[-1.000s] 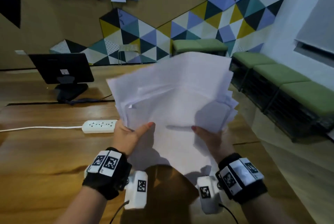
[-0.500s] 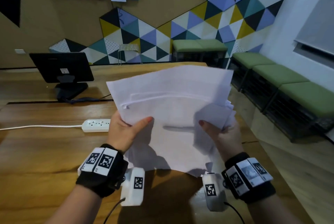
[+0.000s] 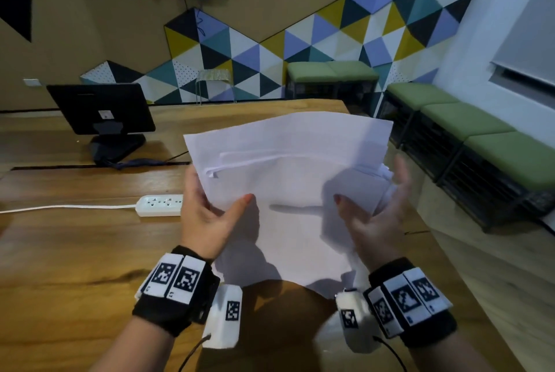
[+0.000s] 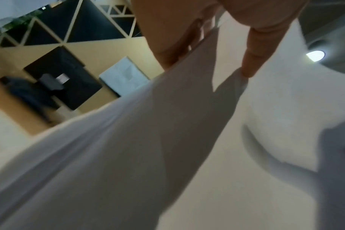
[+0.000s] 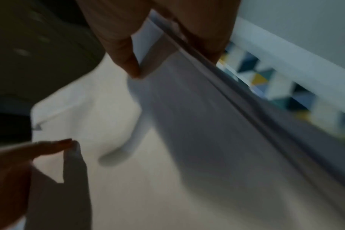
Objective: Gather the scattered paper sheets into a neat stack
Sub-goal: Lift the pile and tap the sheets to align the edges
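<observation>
A bundle of white paper sheets (image 3: 288, 179) is held tilted up above the wooden table (image 3: 75, 251), its edges uneven, with one sheet sticking up behind the others. My left hand (image 3: 210, 209) grips the left edge, thumb in front and fingers behind. In the left wrist view the thumb (image 4: 254, 59) presses the sheets (image 4: 167, 140). My right hand (image 3: 372, 212) cups the crumpled right edge, thumb on the front face and fingers reaching up behind it. In the right wrist view the thumb (image 5: 126, 59) lies on the paper (image 5: 187, 140).
A white power strip (image 3: 160, 205) with its cable lies left of my left hand. A dark monitor (image 3: 102, 109) stands at the back left. The table's right edge runs just beyond my right wrist, with green benches (image 3: 480, 137) along the wall.
The bundle has come down a little and its sheets have drawn closer together. My right hand has slid outward to the right edge, its fingers now showing past the paper.
</observation>
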A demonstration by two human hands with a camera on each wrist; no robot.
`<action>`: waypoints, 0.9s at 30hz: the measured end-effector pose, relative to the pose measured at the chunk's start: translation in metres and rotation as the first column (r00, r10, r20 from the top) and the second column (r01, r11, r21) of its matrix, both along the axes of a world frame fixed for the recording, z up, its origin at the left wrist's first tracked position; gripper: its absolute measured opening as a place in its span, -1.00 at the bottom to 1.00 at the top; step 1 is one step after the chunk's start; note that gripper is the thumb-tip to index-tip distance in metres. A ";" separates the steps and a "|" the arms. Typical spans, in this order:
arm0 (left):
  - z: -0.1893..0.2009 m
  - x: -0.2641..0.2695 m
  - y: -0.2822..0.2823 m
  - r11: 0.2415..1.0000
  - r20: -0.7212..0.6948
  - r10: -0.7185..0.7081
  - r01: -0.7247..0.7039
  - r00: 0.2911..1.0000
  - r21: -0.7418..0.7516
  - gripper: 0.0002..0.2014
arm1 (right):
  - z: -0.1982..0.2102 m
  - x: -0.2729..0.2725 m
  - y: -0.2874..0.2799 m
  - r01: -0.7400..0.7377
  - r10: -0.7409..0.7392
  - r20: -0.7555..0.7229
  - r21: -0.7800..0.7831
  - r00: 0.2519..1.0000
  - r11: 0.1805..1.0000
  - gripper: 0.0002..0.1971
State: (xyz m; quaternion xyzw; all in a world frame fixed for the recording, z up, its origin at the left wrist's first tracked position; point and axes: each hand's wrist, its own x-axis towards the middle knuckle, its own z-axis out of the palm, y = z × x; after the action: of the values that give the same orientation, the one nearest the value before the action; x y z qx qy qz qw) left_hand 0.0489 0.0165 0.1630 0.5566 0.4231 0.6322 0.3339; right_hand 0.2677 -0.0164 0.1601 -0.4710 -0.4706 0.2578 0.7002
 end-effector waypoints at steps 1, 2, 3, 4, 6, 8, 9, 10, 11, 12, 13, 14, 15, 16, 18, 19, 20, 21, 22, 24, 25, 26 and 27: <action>0.006 -0.001 0.000 0.992 -0.033 0.039 -0.035 0.999 0.120 -0.18 | 0.012 -0.001 0.000 0.077 -0.089 0.109 0.106 0.990 0.991 -0.04; 0.014 -0.001 -0.001 0.969 -0.095 0.090 -0.065 0.991 0.236 -0.14 | 0.024 -0.002 0.000 0.140 -0.190 0.227 0.219 0.955 0.966 -0.04; 0.023 0.001 -0.002 0.939 -0.168 0.152 -0.090 0.974 0.331 -0.11 | 0.036 -0.004 0.002 0.175 -0.282 0.321 0.324 0.904 0.930 -0.08; 0.032 0.003 -0.004 0.910 -0.232 0.213 -0.106 0.949 0.400 -0.07 | 0.047 -0.005 0.003 0.197 -0.355 0.392 0.389 0.849 0.900 -0.12; 0.046 0.008 -0.005 0.859 -0.287 0.307 -0.135 0.907 0.494 -0.03 | 0.061 -0.009 0.004 0.223 -0.436 0.511 0.425 0.741 0.878 -0.16; 0.050 0.010 -0.006 0.826 -0.322 0.349 -0.126 0.880 0.549 -0.08 | 0.065 -0.012 0.002 0.246 -0.441 0.620 0.377 0.649 0.893 -0.27; 0.048 0.009 -0.005 0.834 -0.361 0.353 -0.115 0.863 0.540 -0.20 | 0.063 -0.012 0.001 0.260 -0.423 0.658 0.336 0.622 0.905 -0.36; 0.046 0.008 -0.004 0.851 -0.402 0.355 -0.113 0.844 0.513 -0.37 | 0.059 -0.011 0.000 0.271 -0.397 0.684 0.291 0.612 0.918 -0.44; 0.043 0.006 -0.004 0.871 -0.428 0.350 -0.123 0.833 0.475 -0.51 | 0.055 -0.009 0.000 0.280 -0.368 0.697 0.243 0.616 0.929 -0.50; 0.040 0.004 -0.004 0.890 -0.438 0.343 -0.139 0.831 0.433 -0.59 | 0.051 -0.007 0.000 0.281 -0.336 0.701 0.198 0.629 0.939 -0.54; 0.037 0.003 -0.005 0.906 -0.444 0.331 -0.150 0.833 0.395 -0.62 | 0.047 -0.006 0.000 0.278 -0.313 0.696 0.167 0.646 0.946 -0.56; 0.036 0.002 -0.005 0.920 -0.452 0.311 -0.145 0.836 0.365 -0.61 | 0.044 -0.005 0.000 0.268 -0.297 0.688 0.152 0.662 0.951 -0.56; 0.036 0.002 -0.007 0.928 -0.462 0.293 -0.132 0.837 0.348 -0.59 | 0.041 -0.004 0.000 0.254 -0.288 0.677 0.152 0.678 0.955 -0.53; 0.036 0.002 -0.007 0.930 -0.477 0.283 -0.117 0.832 0.348 -0.54 | 0.040 -0.003 -0.002 0.244 -0.292 0.657 0.167 0.695 0.955 -0.48; 0.033 0.000 -0.008 0.935 -0.482 0.254 -0.086 0.838 0.344 -0.42 | 0.037 -0.001 -0.005 0.229 -0.289 0.584 0.176 0.759 0.957 -0.35; 0.032 0.000 -0.009 0.950 -0.448 0.212 -0.075 0.869 0.304 -0.32 | 0.035 0.001 -0.006 0.202 -0.244 0.510 0.136 0.825 0.970 -0.27; 0.026 -0.002 -0.007 0.970 -0.383 0.159 -0.072 0.910 0.233 -0.20 | 0.029 0.005 -0.005 0.145 -0.159 0.400 0.067 0.903 0.987 -0.16; 0.018 -0.005 -0.004 0.989 -0.299 0.095 -0.057 0.950 0.135 -0.07 | 0.022 0.008 -0.004 0.059 -0.050 0.246 -0.027 0.968 0.998 -0.06; 0.010 -0.008 -0.002 1.000 -0.197 0.023 -0.021 0.980 0.014 0.00 | 0.013 0.011 -0.002 -0.057 0.067 0.083 -0.117 0.994 0.992 -0.05; -0.007 -0.009 0.001 0.969 -0.038 -0.135 0.124 0.990 -0.213 -0.08 | -0.005 0.011 0.003 -0.233 0.212 -0.112 -0.241 0.971 0.942 -0.40; -0.013 -0.006 0.001 0.944 -0.011 -0.170 0.160 0.985 -0.288 -0.26 | -0.011 0.007 0.006 -0.244 0.216 -0.127 -0.281 0.968 0.928 -0.64; -0.016 0.000 0.000 0.937 -0.027 -0.158 0.142 0.987 -0.318 -0.52 | -0.013 0.003 0.008 -0.224 0.206 -0.090 -0.304 0.974 0.926 -0.75; -0.014 0.007 -0.001 0.945 -0.067 -0.129 0.102 0.989 -0.312 -0.77 | -0.016 -0.001 0.009 -0.194 0.188 -0.048 -0.306 0.981 0.932 -0.74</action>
State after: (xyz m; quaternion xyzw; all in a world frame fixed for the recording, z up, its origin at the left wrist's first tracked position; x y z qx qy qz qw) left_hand 0.0559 0.0151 0.1487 0.5484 0.4970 0.5133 0.4345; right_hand 0.2671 -0.0069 0.1438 -0.5245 -0.4617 0.3994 0.5935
